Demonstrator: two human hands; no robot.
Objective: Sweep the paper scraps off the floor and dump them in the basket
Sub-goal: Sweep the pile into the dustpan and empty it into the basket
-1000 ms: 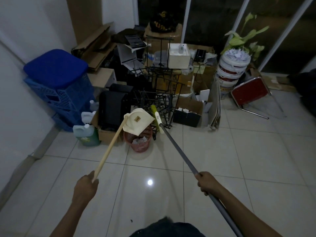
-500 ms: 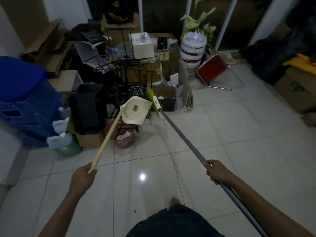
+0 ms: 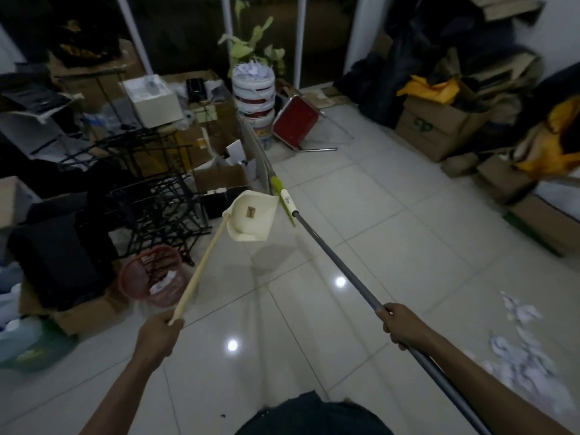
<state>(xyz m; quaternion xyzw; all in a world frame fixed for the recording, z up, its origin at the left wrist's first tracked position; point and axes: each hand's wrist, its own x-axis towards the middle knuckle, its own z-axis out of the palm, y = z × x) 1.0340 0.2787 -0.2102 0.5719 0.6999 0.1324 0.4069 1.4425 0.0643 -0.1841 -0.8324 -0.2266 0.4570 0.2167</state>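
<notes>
White paper scraps (image 3: 521,356) lie scattered (red basket (image 3: 129,279) stands well apart).

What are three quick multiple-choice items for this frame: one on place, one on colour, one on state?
1. Where on the floor do the unswept paper scraps lie?
A. Lower right of the view, right of the broom pole
B. Upper left
C. Top centre

2. What colour is the basket?
A. Blue
B. Red
C. Yellow

3. How is the dustpan placed?
A. Flat on the floor
B. Raised off the floor, its wooden handle gripped by the left hand
C. Lying in the basket

Answers: 1 A, the white scraps lie right of the pole that the right hand grips; 2 B, its mesh wall is red; 3 B, it hangs above its own shadow.
</notes>
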